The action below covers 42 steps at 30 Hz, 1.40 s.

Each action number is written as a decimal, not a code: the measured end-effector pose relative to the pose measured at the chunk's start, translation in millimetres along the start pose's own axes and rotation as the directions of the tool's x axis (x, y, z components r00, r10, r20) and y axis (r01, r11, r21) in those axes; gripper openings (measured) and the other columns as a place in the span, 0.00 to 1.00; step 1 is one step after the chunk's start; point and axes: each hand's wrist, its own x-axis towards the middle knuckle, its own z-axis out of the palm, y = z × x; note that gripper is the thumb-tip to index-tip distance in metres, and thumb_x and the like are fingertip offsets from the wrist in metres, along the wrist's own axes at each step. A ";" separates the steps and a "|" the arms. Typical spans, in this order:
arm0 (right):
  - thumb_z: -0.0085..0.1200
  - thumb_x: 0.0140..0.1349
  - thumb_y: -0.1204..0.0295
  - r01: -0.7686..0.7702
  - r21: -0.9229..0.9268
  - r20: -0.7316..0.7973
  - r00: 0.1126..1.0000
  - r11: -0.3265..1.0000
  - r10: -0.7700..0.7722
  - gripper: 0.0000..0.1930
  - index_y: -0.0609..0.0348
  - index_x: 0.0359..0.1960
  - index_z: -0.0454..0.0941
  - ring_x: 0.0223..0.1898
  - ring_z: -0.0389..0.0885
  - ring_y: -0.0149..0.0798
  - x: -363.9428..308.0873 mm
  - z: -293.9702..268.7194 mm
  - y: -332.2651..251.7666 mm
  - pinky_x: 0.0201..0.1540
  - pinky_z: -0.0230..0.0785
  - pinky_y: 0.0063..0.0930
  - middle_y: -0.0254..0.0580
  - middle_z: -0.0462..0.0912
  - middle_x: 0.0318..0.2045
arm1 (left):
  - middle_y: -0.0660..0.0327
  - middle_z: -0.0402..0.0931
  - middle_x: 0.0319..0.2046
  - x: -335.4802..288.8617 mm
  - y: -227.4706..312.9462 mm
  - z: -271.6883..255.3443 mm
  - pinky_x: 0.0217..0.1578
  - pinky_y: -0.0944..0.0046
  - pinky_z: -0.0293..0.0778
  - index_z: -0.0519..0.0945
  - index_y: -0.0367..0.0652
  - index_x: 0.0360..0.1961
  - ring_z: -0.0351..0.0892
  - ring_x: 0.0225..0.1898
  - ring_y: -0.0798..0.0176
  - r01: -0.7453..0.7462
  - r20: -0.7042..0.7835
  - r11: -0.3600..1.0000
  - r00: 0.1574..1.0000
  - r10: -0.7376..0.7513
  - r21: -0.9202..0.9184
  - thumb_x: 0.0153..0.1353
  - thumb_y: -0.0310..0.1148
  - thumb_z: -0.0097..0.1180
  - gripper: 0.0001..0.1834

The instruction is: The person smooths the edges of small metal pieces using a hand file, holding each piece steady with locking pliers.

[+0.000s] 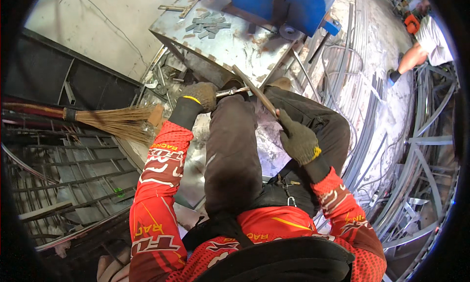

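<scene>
I saw left hand [200, 95] clenched on pliers-like tool [230, 92] | right hand [298, 139] clenched on bar [263, 99] | bar slanted far-left past tool's tip

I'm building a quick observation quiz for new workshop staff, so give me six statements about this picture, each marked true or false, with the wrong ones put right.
1. The left hand and the right hand are both gloved. True.
2. The left hand is empty. False: it holds a silvery plier-like tool.
3. The right hand grips a long, slim bar. True.
4. The broom lies to the person's right. False: it is on the left.
5. Small grey metal pieces lie on the metal table. True.
6. The large machine at the table is yellow. False: it is mainly blue.
</scene>
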 end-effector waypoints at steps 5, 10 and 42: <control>0.53 0.68 0.65 0.101 0.044 -0.102 0.990 0.994 -0.097 0.25 0.40 0.67 0.67 0.33 0.84 0.63 19.8 3.8 1.0 0.34 0.75 0.58 0.56 0.84 0.31 | 0.42 0.85 0.46 5.9 -3.9 11.6 0.50 0.43 0.81 0.87 0.42 0.45 0.86 0.49 0.40 -0.022 -0.041 0.999 0.999 0.023 0.033 0.60 0.42 0.58 0.18; 0.53 0.71 0.60 0.248 0.008 -0.203 0.949 0.969 -0.241 0.24 0.40 0.68 0.68 0.34 0.85 0.62 69.0 9.1 1.1 0.36 0.75 0.57 0.57 0.84 0.32 | 0.42 0.85 0.45 -0.2 8.7 4.8 0.50 0.41 0.81 0.86 0.42 0.44 0.86 0.49 0.39 0.025 -0.079 0.999 0.997 -0.023 0.024 0.61 0.40 0.57 0.16; 0.61 0.64 0.67 0.031 0.480 -0.433 0.877 0.877 0.206 0.32 0.59 0.70 0.67 0.55 0.80 0.69 9.4 35.4 52.7 0.53 0.76 0.53 0.68 0.81 0.55 | 0.49 0.80 0.36 -50.9 44.6 -56.2 0.45 0.53 0.76 0.80 0.37 0.46 0.80 0.39 0.51 -0.425 -0.557 0.726 0.827 0.069 -0.541 0.55 0.38 0.68 0.22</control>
